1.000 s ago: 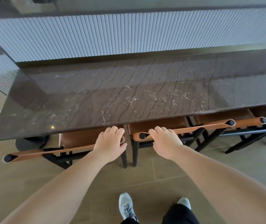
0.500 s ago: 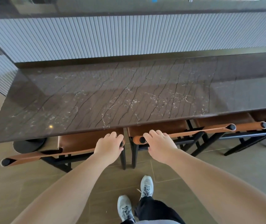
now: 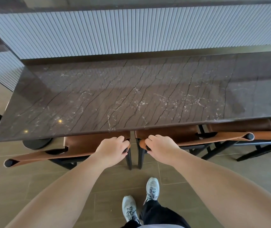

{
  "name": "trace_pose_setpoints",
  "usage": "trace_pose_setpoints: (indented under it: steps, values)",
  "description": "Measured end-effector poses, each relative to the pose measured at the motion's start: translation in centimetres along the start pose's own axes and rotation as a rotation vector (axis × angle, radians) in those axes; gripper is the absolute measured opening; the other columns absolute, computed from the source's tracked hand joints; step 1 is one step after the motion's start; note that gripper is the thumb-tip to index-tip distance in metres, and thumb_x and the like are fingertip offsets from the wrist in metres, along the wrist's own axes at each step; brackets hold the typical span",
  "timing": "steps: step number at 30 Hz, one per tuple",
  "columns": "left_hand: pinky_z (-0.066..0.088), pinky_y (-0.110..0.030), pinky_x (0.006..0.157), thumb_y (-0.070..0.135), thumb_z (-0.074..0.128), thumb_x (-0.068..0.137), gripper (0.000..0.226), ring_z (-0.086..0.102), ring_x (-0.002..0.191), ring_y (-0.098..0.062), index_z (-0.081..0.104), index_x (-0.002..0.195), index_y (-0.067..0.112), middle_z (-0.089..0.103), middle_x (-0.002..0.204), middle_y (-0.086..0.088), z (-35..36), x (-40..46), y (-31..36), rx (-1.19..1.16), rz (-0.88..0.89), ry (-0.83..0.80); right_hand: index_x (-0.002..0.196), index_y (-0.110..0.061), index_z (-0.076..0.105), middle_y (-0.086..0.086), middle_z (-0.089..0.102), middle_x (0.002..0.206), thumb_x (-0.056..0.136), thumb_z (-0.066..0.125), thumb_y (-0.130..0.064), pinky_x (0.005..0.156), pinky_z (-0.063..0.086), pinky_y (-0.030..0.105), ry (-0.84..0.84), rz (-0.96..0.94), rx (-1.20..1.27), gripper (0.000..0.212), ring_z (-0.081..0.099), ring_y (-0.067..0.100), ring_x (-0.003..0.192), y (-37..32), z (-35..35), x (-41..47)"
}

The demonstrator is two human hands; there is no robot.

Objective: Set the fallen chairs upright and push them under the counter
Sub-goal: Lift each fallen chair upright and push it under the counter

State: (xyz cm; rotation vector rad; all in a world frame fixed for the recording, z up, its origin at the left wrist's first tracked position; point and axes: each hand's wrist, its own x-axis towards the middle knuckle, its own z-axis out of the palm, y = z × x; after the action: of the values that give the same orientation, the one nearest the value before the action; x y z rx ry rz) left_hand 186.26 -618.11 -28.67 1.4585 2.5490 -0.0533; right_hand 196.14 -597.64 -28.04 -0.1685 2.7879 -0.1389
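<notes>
1. A person stands facing a dark veined stone counter (image 3: 131, 96), both bare arms stretched forward and down toward two chairs at its near edge.
2. The left hand (image 3: 113, 149) is curled over the right end of the leather back strap of the left chair (image 3: 85, 143), its fingers wrapped round the black post end there.
3. The right hand (image 3: 161, 148) grips the left end of the back strap of the middle chair (image 3: 172, 134), fingers curled over the top and the thumb below.
4. The two hands are close together but not touching, with the narrow gap between the two chairs lying between them.
5. Both chairs stand upright on black legs, brown leather seats tucked partly beneath the counter's edge and their back straps just outside it.
6. A third chair (image 3: 240, 129) of the same kind stands upright to the right, also partly under the counter; a fourth shows only at the frame's right edge.
7. Behind the counter rises a pale ribbed panel (image 3: 131, 30).
8. A round black base (image 3: 36, 143) sits on the floor under the counter's left end.
9. The floor (image 3: 16, 178) is laid with brown tiles; the person's pale grey trainers (image 3: 152, 188) and dark trouser legs show at the bottom, the right foot ahead of the left.
</notes>
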Motion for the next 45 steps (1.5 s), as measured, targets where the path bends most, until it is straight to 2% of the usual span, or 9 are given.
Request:
trace_pose_setpoints:
  steps: [8, 12, 15, 24, 32, 38, 41, 43, 45]
  values:
    - [0.025, -0.024, 0.045, 0.033, 0.080, 0.077, 0.024, 0.059, 0.061, -0.019, 0.067, 0.086, 0.016, 0.056, 0.075, 0.001, 0.1, 0.1, -0.2, -0.003, 0.040, -0.013, 0.128, -0.012, 0.050, 0.005, 0.055, 0.121, 0.102, 0.046, -0.033, 0.075, 0.047, 0.037, -0.007, -0.043, -0.022, 0.033, 0.055, 0.027, 0.106, 0.3, 0.0, 0.2]
    - [0.036, -0.030, 0.059, 0.037, 0.056, 0.096, 0.024, 0.060, 0.086, -0.021, 0.061, 0.108, 0.016, 0.055, 0.097, 0.000, 0.3, 0.6, 0.7, -0.033, -0.018, 0.003, 0.129, -0.012, 0.050, 0.005, 0.055, 0.121, 0.102, 0.047, -0.033, 0.074, 0.044, 0.035, -0.002, -0.025, -0.017, 0.034, 0.055, 0.027, 0.107, 0.1, -0.1, 0.1]
    - [0.037, -0.031, 0.063, 0.039, 0.052, 0.098, 0.027, 0.059, 0.095, -0.022, 0.058, 0.113, 0.017, 0.054, 0.103, 0.000, 0.2, 1.1, 1.4, -0.039, -0.041, -0.004, 0.129, -0.013, 0.051, 0.004, 0.056, 0.120, 0.102, 0.048, -0.032, 0.076, 0.047, 0.034, 0.013, 0.000, -0.003, 0.033, 0.056, 0.026, 0.106, -0.2, -0.3, -0.1]
    - [0.035, -0.030, 0.056, 0.038, 0.053, 0.096, 0.027, 0.058, 0.088, -0.020, 0.059, 0.115, 0.019, 0.053, 0.100, 0.003, 0.0, 1.1, 0.8, -0.038, 0.013, -0.008, 0.128, -0.014, 0.051, 0.004, 0.056, 0.118, 0.101, 0.049, -0.031, 0.075, 0.054, 0.038, 0.038, 0.039, 0.008, 0.032, 0.056, 0.025, 0.101, -0.4, 0.0, -0.3]
    - [0.025, -0.022, 0.050, 0.037, 0.055, 0.096, 0.027, 0.048, 0.078, -0.012, 0.060, 0.117, 0.022, 0.055, 0.102, 0.005, -0.3, 1.0, 0.8, -0.062, -0.006, -0.015, 0.129, -0.014, 0.050, 0.004, 0.055, 0.117, 0.100, 0.052, -0.029, 0.073, 0.055, 0.037, 0.056, 0.063, 0.027, 0.032, 0.056, 0.024, 0.099, -0.6, -0.1, -0.6]
    - [0.040, -0.024, 0.061, 0.037, 0.057, 0.096, 0.032, 0.056, 0.092, -0.015, 0.054, 0.124, 0.022, 0.056, 0.112, 0.003, -0.3, 0.6, 2.1, -0.067, -0.122, -0.018, 0.130, -0.016, 0.050, 0.003, 0.055, 0.118, 0.099, 0.056, -0.028, 0.076, 0.055, 0.037, 0.082, 0.128, 0.089, 0.034, 0.055, 0.023, 0.101, -1.3, -0.2, -0.8]
    - [0.051, -0.030, 0.079, 0.045, 0.062, 0.092, 0.044, 0.055, 0.103, -0.018, 0.052, 0.129, 0.023, 0.057, 0.120, 0.002, -0.4, 0.6, 2.8, -0.124, -0.205, -0.040, 0.130, -0.018, 0.050, 0.002, 0.056, 0.118, 0.099, 0.055, -0.029, 0.077, 0.052, 0.032, 0.079, 0.169, 0.166, 0.034, 0.056, 0.022, 0.104, -1.5, -0.5, -1.2]
    - [0.048, -0.037, 0.097, 0.049, 0.065, 0.089, 0.055, 0.053, 0.116, -0.020, 0.049, 0.135, 0.024, 0.055, 0.130, 0.002, -0.8, 0.5, 3.2, -0.247, -0.230, -0.044, 0.128, -0.019, 0.051, 0.001, 0.056, 0.117, 0.098, 0.056, -0.029, 0.076, 0.047, 0.030, 0.079, 0.211, 0.231, 0.032, 0.055, 0.022, 0.106, -1.6, -0.8, -1.7]
    - [0.046, -0.037, 0.102, 0.047, 0.068, 0.088, 0.057, 0.051, 0.121, -0.018, 0.048, 0.136, 0.025, 0.052, 0.133, 0.004, -1.6, 0.4, 3.6, -0.493, -0.259, 0.019, 0.131, -0.020, 0.050, -0.001, 0.056, 0.120, 0.097, 0.056, -0.030, 0.080, 0.048, 0.031, 0.101, 0.280, 0.327, 0.036, 0.055, 0.022, 0.108, -1.8, -1.2, -2.5]
